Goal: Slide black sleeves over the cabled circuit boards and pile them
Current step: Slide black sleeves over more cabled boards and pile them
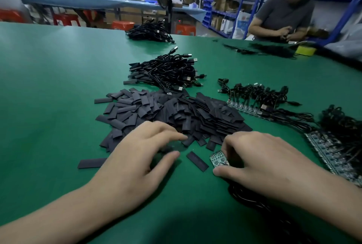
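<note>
The right hand point(254, 157) pinches one board point(219, 160) between the thumb and curled fingers. The free end of the board points to the left, I think so that a sleeve can go on from that side. Its cable point(252, 198) runs back under the wrist.

The left hand point(141, 149) hovers at the near edge of the sleeve heap point(176, 114). Its thumb and forefinger stand apart with a dark blur between them, and I cannot tell if they hold a sleeve. The heap lies directly in front of both hands on the table point(49, 87), probably to keep the reach short. The bare boards wait at the right, side by side, so one can be taken easily. The done pile point(166, 71) sits behind the heap, out of the way.

Counted:
- One board is in the hand.
- Two single sleeves lie apart from the heap: the near sleeve point(197, 161) just beside the board and the left sleeve point(92, 163).
- The sleeves in the heap are too many to count.
- There are two rows of bare boards, the back row point(246, 107) and the right row point(333, 157).
- There is one done pile, and a far pile point(148, 32) too blurred to judge.
</note>
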